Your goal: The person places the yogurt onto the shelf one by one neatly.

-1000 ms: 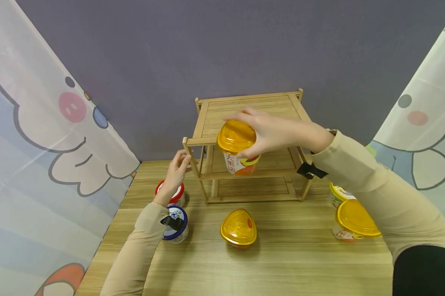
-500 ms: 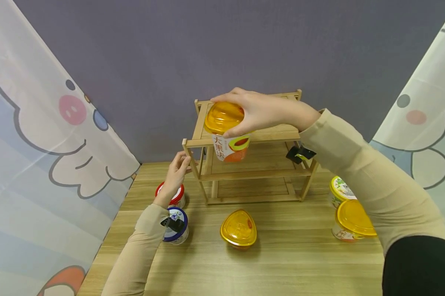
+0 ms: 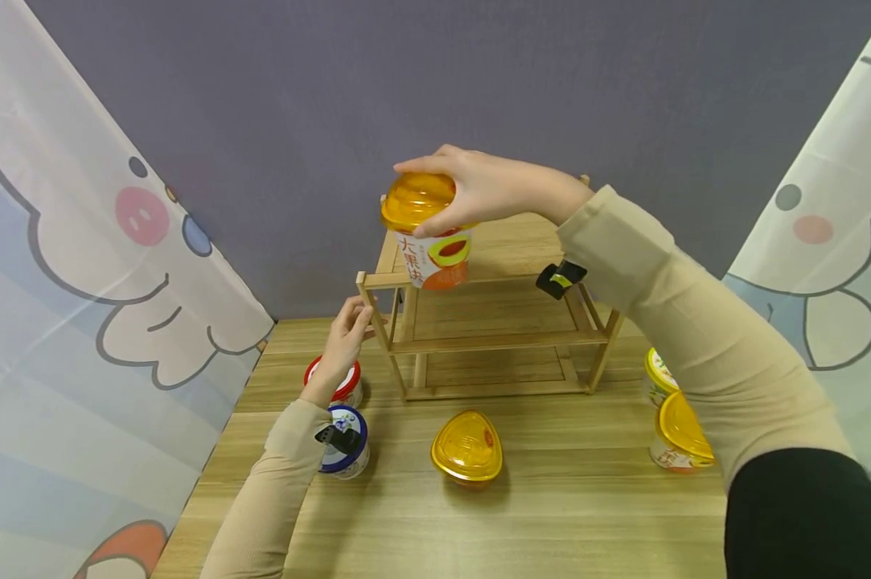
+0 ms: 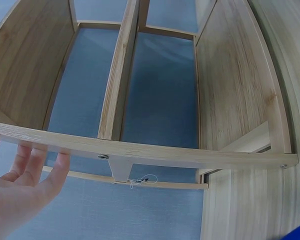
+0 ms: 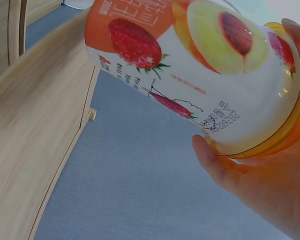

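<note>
My right hand (image 3: pixel 474 186) grips a yogurt cup (image 3: pixel 435 256) by its domed amber lid. White, with printed peach and strawberry pictures, the cup is upright above the front left part of the rack's top shelf, apart from it as far as I can tell. In the right wrist view the cup (image 5: pixel 190 65) fills the upper part, thumb and fingers around the lid end. My left hand (image 3: pixel 344 334) holds the front left post of the wooden rack (image 3: pixel 507 342). In the left wrist view, fingertips of that hand (image 4: pixel 20 195) touch the post (image 4: pixel 165 152).
Another amber-lidded cup (image 3: pixel 467 446) stands on the wooden table (image 3: pixel 536 515) before the rack. Left are a red-lidded tub (image 3: pixel 348 386) and a blue-lidded tub (image 3: pixel 351 450), partly behind my left arm. Right are a yellow-lidded tub (image 3: pixel 655 382) and an amber-lidded cup (image 3: pixel 681 434).
My right hand has carried the cup up, back and to the left, from before the rack's front to above its top shelf. My left hand stays at the post.
</note>
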The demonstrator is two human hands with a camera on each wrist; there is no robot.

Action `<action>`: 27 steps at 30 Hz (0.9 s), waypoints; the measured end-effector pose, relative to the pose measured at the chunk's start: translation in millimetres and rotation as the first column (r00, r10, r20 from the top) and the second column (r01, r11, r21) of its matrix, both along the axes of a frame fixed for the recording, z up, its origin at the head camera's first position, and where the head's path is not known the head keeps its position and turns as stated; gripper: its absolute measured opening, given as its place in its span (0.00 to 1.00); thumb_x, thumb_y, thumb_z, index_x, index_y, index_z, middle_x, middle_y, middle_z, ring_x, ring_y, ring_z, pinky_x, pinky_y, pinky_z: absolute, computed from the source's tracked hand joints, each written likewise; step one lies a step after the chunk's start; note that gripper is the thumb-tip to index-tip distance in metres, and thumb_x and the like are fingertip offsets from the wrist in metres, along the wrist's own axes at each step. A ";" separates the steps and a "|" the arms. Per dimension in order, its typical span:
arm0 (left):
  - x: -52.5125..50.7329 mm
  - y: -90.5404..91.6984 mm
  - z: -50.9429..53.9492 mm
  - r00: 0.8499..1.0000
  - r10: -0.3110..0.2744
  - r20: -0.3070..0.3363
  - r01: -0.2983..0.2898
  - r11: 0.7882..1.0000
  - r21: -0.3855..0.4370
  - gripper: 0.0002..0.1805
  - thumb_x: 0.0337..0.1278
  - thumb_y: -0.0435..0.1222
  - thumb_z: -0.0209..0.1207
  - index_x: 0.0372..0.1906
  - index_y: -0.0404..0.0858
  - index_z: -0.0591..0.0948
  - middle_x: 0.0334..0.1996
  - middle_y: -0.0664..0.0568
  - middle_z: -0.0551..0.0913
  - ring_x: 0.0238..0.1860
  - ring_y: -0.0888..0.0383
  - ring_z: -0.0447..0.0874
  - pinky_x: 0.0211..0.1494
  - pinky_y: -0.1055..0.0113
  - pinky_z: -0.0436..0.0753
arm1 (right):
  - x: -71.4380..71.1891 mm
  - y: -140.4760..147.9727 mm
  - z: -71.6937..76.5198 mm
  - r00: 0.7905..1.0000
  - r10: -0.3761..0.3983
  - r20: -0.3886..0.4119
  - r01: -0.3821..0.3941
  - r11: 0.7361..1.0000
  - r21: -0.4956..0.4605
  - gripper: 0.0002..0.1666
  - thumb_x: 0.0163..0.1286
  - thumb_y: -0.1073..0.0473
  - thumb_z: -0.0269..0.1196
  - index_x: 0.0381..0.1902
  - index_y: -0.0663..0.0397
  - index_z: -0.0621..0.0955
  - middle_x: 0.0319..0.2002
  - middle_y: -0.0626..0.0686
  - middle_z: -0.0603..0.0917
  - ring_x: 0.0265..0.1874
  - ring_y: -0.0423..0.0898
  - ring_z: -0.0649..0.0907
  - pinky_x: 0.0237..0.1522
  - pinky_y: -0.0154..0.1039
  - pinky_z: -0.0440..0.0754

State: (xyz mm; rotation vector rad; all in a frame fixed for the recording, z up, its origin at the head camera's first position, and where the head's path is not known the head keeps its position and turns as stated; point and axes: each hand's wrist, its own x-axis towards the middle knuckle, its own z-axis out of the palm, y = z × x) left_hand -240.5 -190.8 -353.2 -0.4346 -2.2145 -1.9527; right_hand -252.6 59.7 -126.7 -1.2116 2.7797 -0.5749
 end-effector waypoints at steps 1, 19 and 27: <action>-0.1 -0.1 -0.2 1.000 0.000 -0.002 0.000 1.000 -0.001 0.16 0.66 0.37 0.42 0.53 0.33 0.66 0.37 0.53 0.73 0.47 0.39 0.72 0.51 0.51 0.73 | -1.4 -1.6 0.5 1.000 -0.004 0.001 0.004 1.000 -0.003 0.46 0.52 0.37 0.60 0.67 0.36 0.56 0.56 0.56 0.63 0.48 0.48 0.67 0.48 0.45 0.68; -0.5 -1.6 -1.1 1.000 0.005 0.006 -0.005 1.000 -0.006 0.14 0.66 0.36 0.42 0.52 0.33 0.66 0.37 0.53 0.73 0.48 0.37 0.71 0.52 0.51 0.73 | -29.0 -20.3 0.8 0.999 -0.041 0.013 0.041 0.999 0.004 0.46 0.51 0.40 0.61 0.67 0.38 0.57 0.57 0.57 0.61 0.51 0.49 0.65 0.51 0.46 0.67; -2.6 -0.5 -1.7 1.000 0.010 0.009 -0.010 1.000 -0.001 0.14 0.66 0.36 0.41 0.51 0.33 0.66 0.36 0.55 0.73 0.48 0.38 0.71 0.51 0.51 0.73 | -39.6 -19.3 -7.0 0.999 -0.041 0.036 0.042 0.999 -0.032 0.45 0.51 0.41 0.62 0.66 0.41 0.59 0.55 0.57 0.61 0.50 0.48 0.64 0.51 0.46 0.67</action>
